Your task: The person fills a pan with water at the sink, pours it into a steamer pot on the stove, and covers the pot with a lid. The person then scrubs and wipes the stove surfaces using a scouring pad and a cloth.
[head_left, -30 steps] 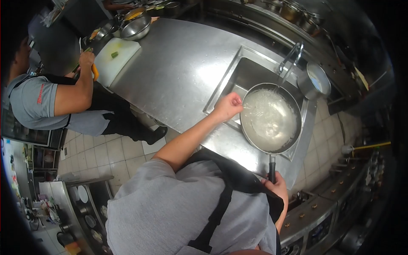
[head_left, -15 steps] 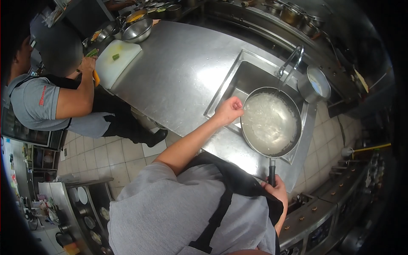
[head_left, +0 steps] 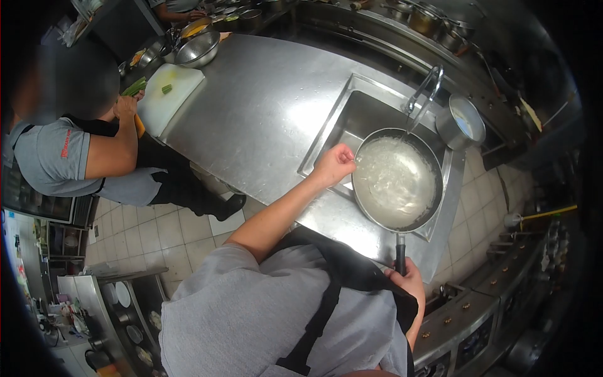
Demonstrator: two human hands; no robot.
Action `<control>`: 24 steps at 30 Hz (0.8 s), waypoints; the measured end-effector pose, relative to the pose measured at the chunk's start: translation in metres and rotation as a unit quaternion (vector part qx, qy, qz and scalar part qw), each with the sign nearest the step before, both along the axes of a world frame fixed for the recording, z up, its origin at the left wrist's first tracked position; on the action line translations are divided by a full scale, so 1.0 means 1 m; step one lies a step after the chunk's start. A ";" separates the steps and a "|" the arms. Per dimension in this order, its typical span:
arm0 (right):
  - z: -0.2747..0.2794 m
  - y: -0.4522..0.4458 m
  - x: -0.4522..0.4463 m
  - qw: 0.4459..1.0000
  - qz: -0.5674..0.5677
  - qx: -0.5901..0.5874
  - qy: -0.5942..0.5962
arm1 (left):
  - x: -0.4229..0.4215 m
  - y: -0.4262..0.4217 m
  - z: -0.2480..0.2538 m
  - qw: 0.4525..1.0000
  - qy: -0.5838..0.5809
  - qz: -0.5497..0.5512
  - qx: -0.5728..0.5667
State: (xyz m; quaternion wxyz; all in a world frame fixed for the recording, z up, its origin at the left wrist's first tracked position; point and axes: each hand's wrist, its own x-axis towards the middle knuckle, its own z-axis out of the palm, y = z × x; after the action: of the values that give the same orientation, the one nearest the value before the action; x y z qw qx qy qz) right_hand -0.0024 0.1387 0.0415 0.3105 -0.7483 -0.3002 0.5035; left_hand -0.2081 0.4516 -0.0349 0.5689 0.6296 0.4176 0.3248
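Note:
A frying pan (head_left: pixel 398 182) filled with clear, rippling water is held over the sink (head_left: pixel 359 116), under the faucet (head_left: pixel 433 85). My right hand (head_left: pixel 408 279) is wrapped round its black handle, near my apron. At the pan's left rim is my left hand (head_left: pixel 336 164), its fingers curled in and pinched against the edge; the exact fingertip contact is partly hidden. Water from the spout seems to fall at the pan's far side.
A metal pot (head_left: pixel 461 122) stands right of the sink. On the left, a co-worker (head_left: pixel 81 147) holds green stalks beside a white cutting board (head_left: pixel 179 94) with a green piece on it. Metal bowls (head_left: pixel 198 49) are behind the board. Stoves (head_left: pixel 487 301) line the right.
The view has shifted slightly. Both my hands keep their places on the pan, and the water's ripples have changed. The co-worker's head and hands have moved a little.

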 end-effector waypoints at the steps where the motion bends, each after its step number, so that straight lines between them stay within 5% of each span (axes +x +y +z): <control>1: 0.000 0.000 0.000 1.000 0.000 0.000 0.000 | 0.000 0.000 0.000 1.000 -0.001 0.002 -0.003; 24: 0.006 0.002 -0.002 1.000 0.000 0.006 0.000 | 0.001 0.001 -0.005 1.000 0.006 0.003 0.009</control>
State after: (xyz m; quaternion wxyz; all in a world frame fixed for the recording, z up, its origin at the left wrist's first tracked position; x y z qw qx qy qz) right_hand -0.0040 0.1403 0.0473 0.3152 -0.7461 -0.3034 0.5019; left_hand -0.2074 0.4528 -0.0396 0.5597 0.6353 0.4200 0.3265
